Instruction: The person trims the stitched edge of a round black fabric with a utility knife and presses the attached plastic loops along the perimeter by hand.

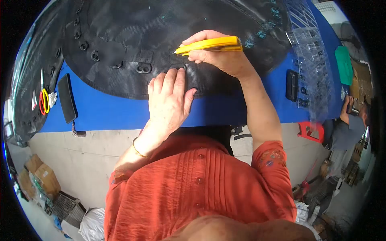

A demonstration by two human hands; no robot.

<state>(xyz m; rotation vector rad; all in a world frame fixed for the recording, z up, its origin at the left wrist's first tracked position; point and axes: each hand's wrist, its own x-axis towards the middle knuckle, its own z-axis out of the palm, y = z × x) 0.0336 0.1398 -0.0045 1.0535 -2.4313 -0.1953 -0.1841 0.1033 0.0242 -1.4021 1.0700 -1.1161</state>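
A big, round-edged sheet of shiny black material [132, 36] lies flat on a long blue table [108, 116], right in front of the person. Small dark loops with holes [144, 68] sit in a curved row on it. The left hand [168, 94] lies palm down on the sheet near its front edge. It grasps nothing — the fingers are out straight, with the tips at one of the dark loops. The right hand [221, 56] is wrapped around a yellow hand tool with a thin pale tip [219, 42]. The tip points left, just past the left fingertips, over the sheet. I cannot tell if it touches.

The step in hand looks like work on the loops, with one hand to steady the sheet and one for the tool. The next move seems to call for a flat sheet, a steady left hand and care — the tip is near those fingers.

Farther out on the left are a flat black thing like a phone [67, 98] and scissors with red and yellow handles [44, 101]. On the right are clear plastic wrapping [313, 68] and a small black case [292, 85]. Beyond the table, a red plastic stool [311, 131] stands near another person [346, 130].
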